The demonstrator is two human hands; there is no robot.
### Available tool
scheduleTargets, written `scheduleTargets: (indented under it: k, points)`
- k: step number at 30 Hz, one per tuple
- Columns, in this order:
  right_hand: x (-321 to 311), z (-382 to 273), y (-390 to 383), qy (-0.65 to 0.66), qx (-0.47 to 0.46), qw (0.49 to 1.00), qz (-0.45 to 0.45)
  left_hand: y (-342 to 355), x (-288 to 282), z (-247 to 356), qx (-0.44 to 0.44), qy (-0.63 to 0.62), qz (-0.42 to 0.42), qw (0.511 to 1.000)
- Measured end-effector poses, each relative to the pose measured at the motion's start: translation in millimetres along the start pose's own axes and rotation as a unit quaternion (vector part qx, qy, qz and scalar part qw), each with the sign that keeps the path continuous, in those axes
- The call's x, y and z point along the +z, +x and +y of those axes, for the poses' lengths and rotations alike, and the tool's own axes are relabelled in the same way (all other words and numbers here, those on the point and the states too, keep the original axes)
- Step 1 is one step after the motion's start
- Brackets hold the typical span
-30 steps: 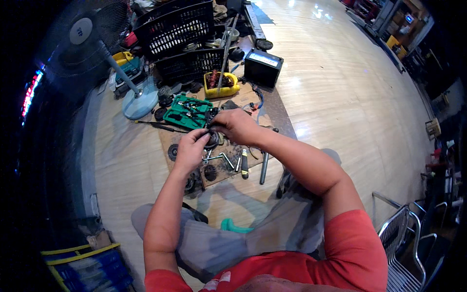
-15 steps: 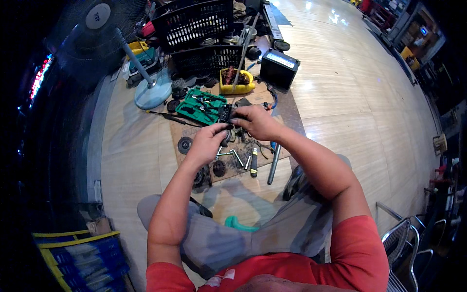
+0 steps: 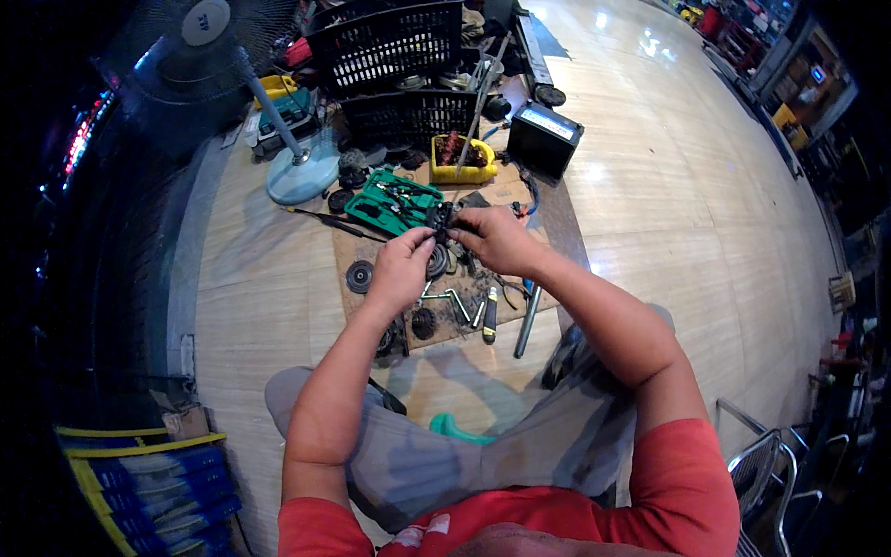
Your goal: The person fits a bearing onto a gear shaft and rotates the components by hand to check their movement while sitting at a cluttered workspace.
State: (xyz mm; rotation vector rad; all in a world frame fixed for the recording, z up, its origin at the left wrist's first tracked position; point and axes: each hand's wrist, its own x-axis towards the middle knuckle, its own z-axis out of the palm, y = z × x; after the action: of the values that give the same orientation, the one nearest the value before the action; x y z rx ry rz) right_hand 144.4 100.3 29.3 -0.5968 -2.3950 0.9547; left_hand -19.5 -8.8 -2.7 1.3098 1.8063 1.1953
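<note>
My left hand (image 3: 403, 269) and my right hand (image 3: 497, 239) meet over a brown mat (image 3: 557, 232) on the floor and both grip a small dark metal part (image 3: 439, 220) between the fingers. Under the hands lie a round dark disc (image 3: 438, 262), a bent wrench (image 3: 452, 297) and a black-handled tool (image 3: 489, 316). A green open tool case (image 3: 394, 200) lies just beyond the part.
A standing fan (image 3: 297, 167) is at the far left, black plastic crates (image 3: 390, 46) behind it, a yellow tub (image 3: 462, 160) and a black battery box (image 3: 543, 139) beyond the mat. A grey bar (image 3: 526, 322), loose discs (image 3: 359, 276), a metal chair (image 3: 770, 473) at right.
The view has shifted so hands and mat sit lower in the picture. Both hands stay together on the small dark part, with only slight finger movement.
</note>
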Motion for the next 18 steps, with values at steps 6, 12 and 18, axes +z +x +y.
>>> scheduleTargets:
  k: [6, 12, 18]
  points:
    - [7, -10, 1, -0.018, 0.017, 1.0, -0.01, -7, -1, 5, 0.089, 0.12, 0.059, 0.987]
    - [20, 2, -3, 0.071, 0.142, 0.987, 0.006, -17, 1, 27, 0.082, 0.169, 0.028, 0.982]
    - [12, -9, -3, 0.035, 0.04, 0.997, -0.048, -8, -8, 1, 0.055, 0.064, -0.085, 0.993]
